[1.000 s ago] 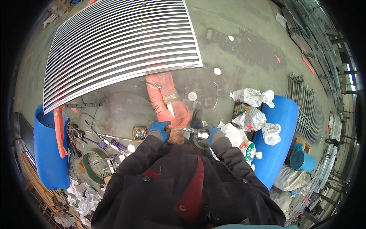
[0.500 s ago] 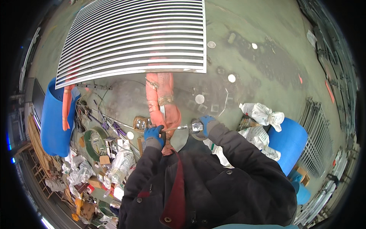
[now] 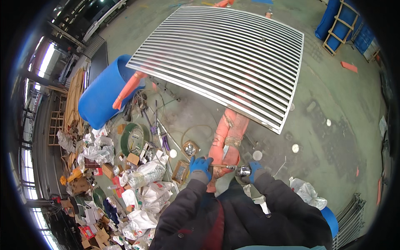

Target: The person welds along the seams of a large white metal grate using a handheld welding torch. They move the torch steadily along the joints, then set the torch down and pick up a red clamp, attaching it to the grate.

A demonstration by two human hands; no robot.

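Both my hands wear blue gloves. My left hand [image 3: 201, 165] is closed around one end of a thin-shafted tool [image 3: 223, 166] whose shaft points right. The shaft's tip reaches a shiny silver rounded thing [image 3: 243, 171], whose kind I cannot make out. My right hand [image 3: 255, 168] is closed at the far side of that silver thing, its fingers partly hidden. Just beyond the shaft is an orange-wrapped support [image 3: 228, 135]. On it rests a large white slatted metal panel [image 3: 225, 54], extending away from me.
A second orange-wrapped support [image 3: 130, 89] pokes out beside a blue barrel [image 3: 104, 89]. Boxes of small hardware [image 3: 190, 149], a green coil [image 3: 134, 137], cartons and white bags [image 3: 148, 173] crowd the floor at left. White sacks [image 3: 306, 191] and metal racks [image 3: 350, 221] lie at right.
My view has swung left and up, so the panel, support and hands appear shifted right and lower. Both hands keep their hold, with the shaft still meeting the silver thing.
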